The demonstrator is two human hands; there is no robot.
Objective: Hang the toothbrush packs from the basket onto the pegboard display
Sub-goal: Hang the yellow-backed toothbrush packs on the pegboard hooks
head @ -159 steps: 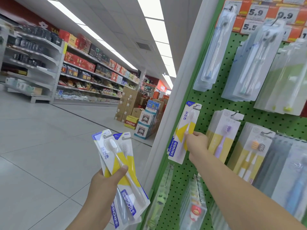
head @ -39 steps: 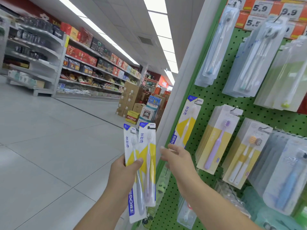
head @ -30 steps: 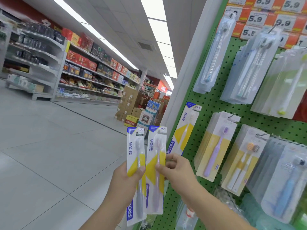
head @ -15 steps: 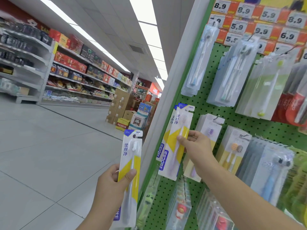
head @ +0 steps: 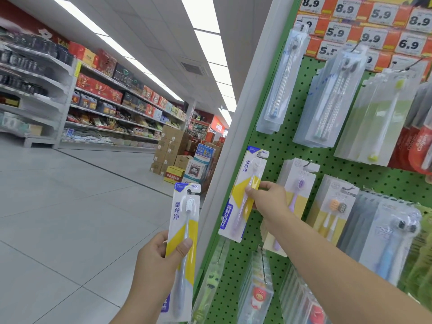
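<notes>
A: Holding what, and where?
B: Right hand (head: 268, 199) pinches a toothbrush pack (head: 243, 195) flat against the green pegboard (head: 275, 141), its hole at a hook (head: 260, 154). Left hand (head: 161, 258) clasps a spare pack (head: 184, 230), kept ready.

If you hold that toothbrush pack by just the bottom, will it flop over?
Probably not much: the toothbrush pack stands straight up from the left hand, so its card seems fairly stiff. It looks thin and light, and its glossy plastic front might slip.
</notes>
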